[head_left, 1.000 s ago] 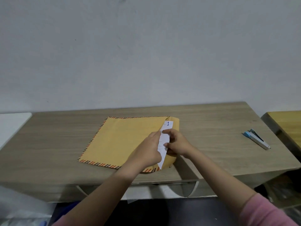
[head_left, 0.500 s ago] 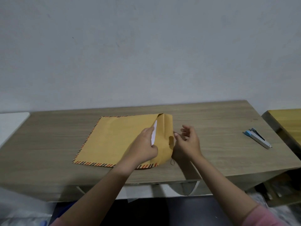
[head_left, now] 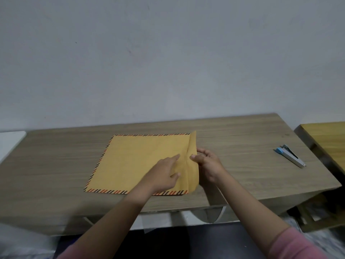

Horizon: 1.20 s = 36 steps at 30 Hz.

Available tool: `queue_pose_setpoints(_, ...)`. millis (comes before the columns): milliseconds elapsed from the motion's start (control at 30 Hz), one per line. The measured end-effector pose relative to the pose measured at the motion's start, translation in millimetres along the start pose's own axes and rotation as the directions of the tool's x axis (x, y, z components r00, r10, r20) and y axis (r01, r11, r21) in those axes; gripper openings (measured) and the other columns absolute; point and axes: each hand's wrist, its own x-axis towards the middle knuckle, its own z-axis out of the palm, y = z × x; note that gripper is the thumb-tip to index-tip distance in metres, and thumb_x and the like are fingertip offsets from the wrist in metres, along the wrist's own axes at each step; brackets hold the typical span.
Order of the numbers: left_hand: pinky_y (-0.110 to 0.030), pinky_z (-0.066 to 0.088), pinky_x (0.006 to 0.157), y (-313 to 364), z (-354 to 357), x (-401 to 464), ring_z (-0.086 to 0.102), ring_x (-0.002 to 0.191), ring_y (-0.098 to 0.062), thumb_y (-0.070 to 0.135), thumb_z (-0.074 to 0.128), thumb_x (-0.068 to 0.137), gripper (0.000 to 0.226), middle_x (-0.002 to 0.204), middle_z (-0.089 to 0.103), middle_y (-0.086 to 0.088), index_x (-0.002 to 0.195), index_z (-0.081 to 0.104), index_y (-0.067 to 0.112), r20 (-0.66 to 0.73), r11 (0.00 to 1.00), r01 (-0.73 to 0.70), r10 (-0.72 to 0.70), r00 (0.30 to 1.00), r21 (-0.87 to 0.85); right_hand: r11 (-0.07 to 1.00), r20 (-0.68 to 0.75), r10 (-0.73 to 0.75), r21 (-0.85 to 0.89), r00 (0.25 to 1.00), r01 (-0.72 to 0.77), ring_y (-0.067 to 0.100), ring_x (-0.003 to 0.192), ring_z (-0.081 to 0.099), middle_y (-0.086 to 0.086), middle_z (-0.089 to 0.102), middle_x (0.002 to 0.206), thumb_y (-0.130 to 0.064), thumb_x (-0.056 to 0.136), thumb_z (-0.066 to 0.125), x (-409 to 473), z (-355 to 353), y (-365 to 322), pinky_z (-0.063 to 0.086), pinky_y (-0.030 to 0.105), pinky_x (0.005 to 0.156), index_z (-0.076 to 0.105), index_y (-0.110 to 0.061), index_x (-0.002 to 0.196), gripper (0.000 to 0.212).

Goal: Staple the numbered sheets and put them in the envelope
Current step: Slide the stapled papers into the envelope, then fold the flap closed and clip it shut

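A brown envelope (head_left: 138, 161) with a striped orange-and-black border lies flat on the wooden table (head_left: 242, 146). Its flap (head_left: 192, 157) at the right end stands partly raised. My left hand (head_left: 164, 174) rests on the envelope beside the flap, fingers stretched out flat. My right hand (head_left: 207, 163) pinches the flap's outer edge between thumb and fingers. The numbered sheets are hidden from view. A blue and silver stapler (head_left: 290, 156) lies on the table far to the right, away from both hands.
A grey wall rises behind the table. A yellow wooden surface (head_left: 324, 135) stands to the right, past the table's end. A white surface (head_left: 11, 141) adjoins the table's left end. The table's front edge runs just below the envelope.
The white sheet marked 1 slid fully into the envelope and is out of sight. My right hand let go of it and took hold of the flap. My left hand flattened onto the envelope.
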Motion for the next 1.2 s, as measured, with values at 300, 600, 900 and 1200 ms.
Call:
queue_pose_setpoints(300, -0.056, 0.016, 0.113, -55, 23, 1, 0.016, 0.142, -0.023, 0.063, 0.039, 0.088, 0.068, 0.159, 0.012, 0.008, 0.148, 0.014, 0.042, -0.030, 0.944, 0.131, -0.128, 0.991, 0.302, 0.916, 0.065, 0.138, -0.387, 0.988, -0.103, 0.005, 0.042, 0.055, 0.008, 0.063, 0.077, -0.002, 0.083, 0.064, -12, -10, -4, 0.043, 0.021, 0.038, 0.059, -0.007, 0.106, 0.024)
queue_pose_setpoints(600, -0.045, 0.036, 0.098, -44, 22, 6, 0.031, 0.127, -0.025, 0.077, 0.032, 0.080, 0.077, 0.145, 0.028, -0.001, 0.146, 0.018, 0.041, -0.097, 0.881, 0.221, -0.198, 0.975, 0.418, 0.715, -0.091, -0.108, -0.699, 0.990, 0.013, 0.009, 0.049, 0.043, -0.001, 0.054, 0.060, -0.017, 0.087, 0.061, -1, -10, -22, 0.030, 0.014, 0.030, 0.068, -0.003, 0.084, 0.016)
queue_pose_setpoints(900, -0.042, 0.045, 0.093, -31, 15, 20, 0.046, 0.115, -0.031, 0.043, 0.051, 0.092, 0.052, 0.126, 0.041, -0.009, 0.139, 0.041, 0.024, -0.043, 0.916, 0.175, -0.171, 0.984, 0.361, 0.620, 0.016, -0.279, -0.761, 0.960, 0.193, 0.004, 0.045, 0.038, -0.009, 0.049, 0.050, -0.018, 0.082, 0.067, -5, 2, -2, 0.032, 0.020, 0.047, 0.073, -0.016, 0.081, 0.006)
queue_pose_setpoints(1200, -0.037, 0.048, 0.087, -42, 20, 18, 0.047, 0.117, -0.023, 0.071, 0.056, 0.075, 0.080, 0.132, 0.046, -0.007, 0.130, 0.038, 0.016, -0.317, 0.911, 0.241, -0.132, 0.939, 0.335, 0.154, 0.289, -0.323, -0.924, 0.901, 0.351, 0.015, 0.090, 0.065, -0.003, 0.073, 0.102, -0.030, 0.089, 0.051, -11, 15, 44, 0.056, 0.035, 0.074, 0.067, -0.025, 0.109, 0.026)
